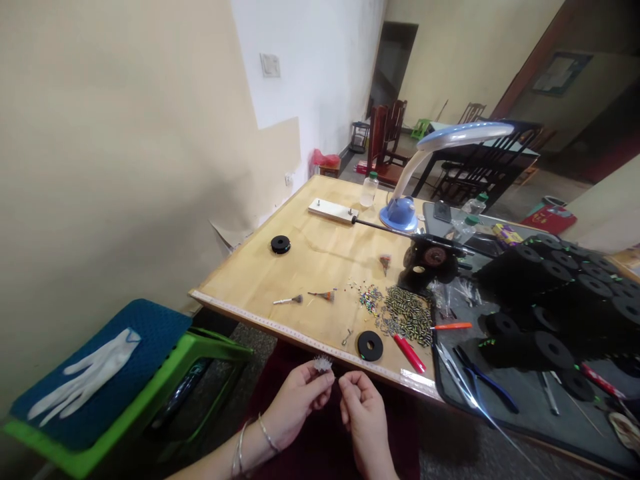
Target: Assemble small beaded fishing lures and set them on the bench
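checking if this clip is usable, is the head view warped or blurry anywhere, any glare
In the head view, wide-angle distortion bows the tape-edged table rim and leans the wall; a glare patch whitens the tape near the corner; the small tuft at the left hand looks slightly soft; lighting looks fairly even.

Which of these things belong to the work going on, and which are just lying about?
Work: bristly silver tuft pinched by the left hand, right hand close beside it; small tufted brush and loose beads on the table.
Lying about, seemingly: white glove on the green stool; blue desk lamp.
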A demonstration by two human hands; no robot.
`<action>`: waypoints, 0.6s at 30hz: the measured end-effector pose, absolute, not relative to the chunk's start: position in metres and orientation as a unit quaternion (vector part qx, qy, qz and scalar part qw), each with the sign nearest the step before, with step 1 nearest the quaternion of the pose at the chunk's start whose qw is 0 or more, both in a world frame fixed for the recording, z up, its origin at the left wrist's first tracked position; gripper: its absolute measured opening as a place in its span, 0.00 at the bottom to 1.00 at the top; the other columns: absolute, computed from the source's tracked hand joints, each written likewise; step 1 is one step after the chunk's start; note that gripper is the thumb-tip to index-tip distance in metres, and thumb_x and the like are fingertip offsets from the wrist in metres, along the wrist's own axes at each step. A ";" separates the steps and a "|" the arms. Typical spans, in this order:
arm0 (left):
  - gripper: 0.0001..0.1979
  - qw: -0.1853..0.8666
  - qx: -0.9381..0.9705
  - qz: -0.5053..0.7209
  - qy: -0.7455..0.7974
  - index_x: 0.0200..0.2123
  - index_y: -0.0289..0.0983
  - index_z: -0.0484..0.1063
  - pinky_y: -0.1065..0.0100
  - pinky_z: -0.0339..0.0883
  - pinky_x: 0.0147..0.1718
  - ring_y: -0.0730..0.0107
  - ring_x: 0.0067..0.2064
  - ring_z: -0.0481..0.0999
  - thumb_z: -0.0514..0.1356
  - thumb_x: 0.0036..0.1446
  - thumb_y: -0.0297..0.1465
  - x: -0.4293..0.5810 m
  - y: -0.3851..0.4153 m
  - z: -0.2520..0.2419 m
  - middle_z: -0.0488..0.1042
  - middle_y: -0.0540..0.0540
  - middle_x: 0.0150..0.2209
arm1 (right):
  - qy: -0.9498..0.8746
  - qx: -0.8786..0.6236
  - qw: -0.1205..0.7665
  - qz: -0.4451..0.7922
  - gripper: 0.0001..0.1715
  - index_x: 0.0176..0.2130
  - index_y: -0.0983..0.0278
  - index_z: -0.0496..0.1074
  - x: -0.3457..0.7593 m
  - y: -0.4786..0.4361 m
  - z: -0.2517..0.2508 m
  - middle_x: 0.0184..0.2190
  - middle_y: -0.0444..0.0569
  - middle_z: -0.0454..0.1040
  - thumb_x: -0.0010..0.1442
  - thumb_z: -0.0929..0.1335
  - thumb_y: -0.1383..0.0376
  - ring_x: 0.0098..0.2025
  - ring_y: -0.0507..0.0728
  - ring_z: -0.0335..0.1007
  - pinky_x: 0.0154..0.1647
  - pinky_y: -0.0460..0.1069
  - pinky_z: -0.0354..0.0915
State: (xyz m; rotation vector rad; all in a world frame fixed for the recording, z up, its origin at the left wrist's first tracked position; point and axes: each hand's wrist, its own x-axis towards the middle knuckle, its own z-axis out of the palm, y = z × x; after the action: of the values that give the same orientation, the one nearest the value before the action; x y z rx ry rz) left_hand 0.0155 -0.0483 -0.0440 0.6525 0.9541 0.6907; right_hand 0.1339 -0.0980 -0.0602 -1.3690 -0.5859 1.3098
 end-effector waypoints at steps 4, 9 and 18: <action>0.18 0.759 0.313 0.352 0.450 0.24 0.36 0.65 0.74 0.51 0.22 0.78 0.22 0.60 0.69 0.43 0.40 0.015 -0.047 -0.046 0.64 0.55 0.20 | -0.236 -0.576 0.547 0.559 0.26 0.27 0.64 0.65 0.133 -0.099 -0.063 0.10 0.33 0.55 0.50 0.71 0.45 0.14 0.45 0.43 0.15 0.41 0.40; 0.17 0.722 0.367 0.364 0.460 0.24 0.36 0.65 0.72 0.55 0.24 0.76 0.23 0.61 0.68 0.46 0.41 0.013 -0.045 -0.045 0.64 0.55 0.20 | -0.217 -0.568 0.545 0.577 0.27 0.28 0.64 0.65 0.131 -0.099 -0.065 0.10 0.33 0.56 0.48 0.71 0.44 0.14 0.45 0.42 0.15 0.41 0.39; 0.15 0.711 0.388 0.367 0.457 0.25 0.36 0.68 0.72 0.58 0.25 0.75 0.24 0.62 0.67 0.46 0.39 0.012 -0.046 -0.046 0.66 0.54 0.21 | -0.215 -0.549 0.552 0.590 0.26 0.34 0.65 0.68 0.131 -0.099 -0.066 0.13 0.34 0.58 0.51 0.71 0.46 0.16 0.45 0.44 0.15 0.41 0.40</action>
State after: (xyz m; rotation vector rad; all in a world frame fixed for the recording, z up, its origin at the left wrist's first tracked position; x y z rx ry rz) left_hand 0.0116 -0.0455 -0.0464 0.8614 1.0124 0.8134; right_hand 0.1309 -0.0994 -0.0661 -1.2972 -0.5092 1.3943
